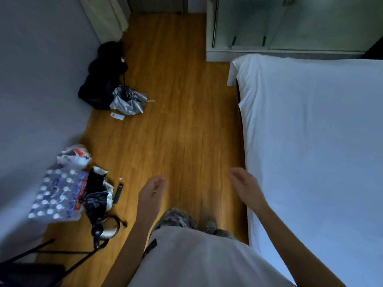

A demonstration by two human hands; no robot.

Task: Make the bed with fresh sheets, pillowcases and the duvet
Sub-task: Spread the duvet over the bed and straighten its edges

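Both arms reach forward and down from the bottom of the frame, over the wooden floor. The left hand, lower centre, hangs with its fingers loosely together and relaxed, holding nothing. The right hand, a little right of centre, is likewise slack and empty, its fingers pointing toward the upper left, just beside the near edge of the bed without clearly touching it.

The bed fills the right half of the frame, covered by a smooth white sheet whose corner hangs loose at the upper middle.

Along the left wall lie a pack of water bottles, a crumpled black bag and a kettle; farther up sit a black bag and a silvery wrapper.
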